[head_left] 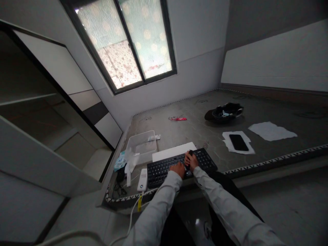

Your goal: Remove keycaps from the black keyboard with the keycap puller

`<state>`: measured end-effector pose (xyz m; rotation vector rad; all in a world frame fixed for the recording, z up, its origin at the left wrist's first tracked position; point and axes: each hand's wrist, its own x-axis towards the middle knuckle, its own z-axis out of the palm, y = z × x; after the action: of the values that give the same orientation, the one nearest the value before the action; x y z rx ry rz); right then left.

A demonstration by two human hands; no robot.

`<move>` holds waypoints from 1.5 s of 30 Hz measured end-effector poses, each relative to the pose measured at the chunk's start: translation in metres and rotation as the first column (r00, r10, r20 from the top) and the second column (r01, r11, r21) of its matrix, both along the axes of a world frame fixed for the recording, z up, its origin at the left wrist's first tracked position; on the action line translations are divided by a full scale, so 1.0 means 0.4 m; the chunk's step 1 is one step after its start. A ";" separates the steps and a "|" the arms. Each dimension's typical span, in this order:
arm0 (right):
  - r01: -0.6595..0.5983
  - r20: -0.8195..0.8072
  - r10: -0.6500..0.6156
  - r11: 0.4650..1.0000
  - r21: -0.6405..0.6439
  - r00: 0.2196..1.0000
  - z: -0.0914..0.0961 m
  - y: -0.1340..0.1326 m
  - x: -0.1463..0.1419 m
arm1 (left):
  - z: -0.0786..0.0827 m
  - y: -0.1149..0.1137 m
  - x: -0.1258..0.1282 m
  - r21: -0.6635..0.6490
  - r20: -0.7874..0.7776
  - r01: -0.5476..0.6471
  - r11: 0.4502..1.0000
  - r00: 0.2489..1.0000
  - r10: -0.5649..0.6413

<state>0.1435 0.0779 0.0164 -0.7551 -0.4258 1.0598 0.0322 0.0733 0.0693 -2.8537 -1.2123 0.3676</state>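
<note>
A black keyboard (164, 168) lies near the bed's front edge, slightly tilted in view. My left hand (178, 168) is closed with curled fingers over the keyboard's middle and front part, touching it. My right hand (191, 160) is wrapped around a small black handheld object (190, 152); its top pokes out above the fist, and its lower end comes down to the keys. The exact kind of this object is too dark to make out. Behind the keyboard lies a long white box (174, 151), partly covered by it.
Left of the keyboard are a white device (142, 180) with a cable, a clear plastic bin (141, 145) and blue packaging (120, 162). To the right, a phone (238, 142) lies on white paper, near another sheet (272, 131) and a black cap (223, 113). A red item (178, 119) lies farther back.
</note>
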 end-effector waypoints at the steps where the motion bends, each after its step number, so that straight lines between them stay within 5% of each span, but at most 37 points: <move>1: 0.002 0.001 -0.002 1.000 -0.001 1.000 0.000 0.000 0.000 | -0.010 -0.006 0.003 0.016 -0.006 0.004 1.000 1.000 -0.004; 11: 0.008 -0.006 -0.008 1.000 0.007 1.000 -0.001 -0.002 0.003 | -0.094 -0.036 0.016 0.154 -0.026 0.004 0.988 1.000 0.000; 45: -0.008 -0.040 0.008 1.000 0.021 0.999 0.009 -0.005 0.002 | -0.127 -0.062 0.037 0.111 0.052 -0.219 0.969 0.975 0.214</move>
<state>0.1444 0.0758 0.0200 -0.7127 -0.4051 1.0748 0.0469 0.0486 0.0187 -2.6500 -1.5052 0.2367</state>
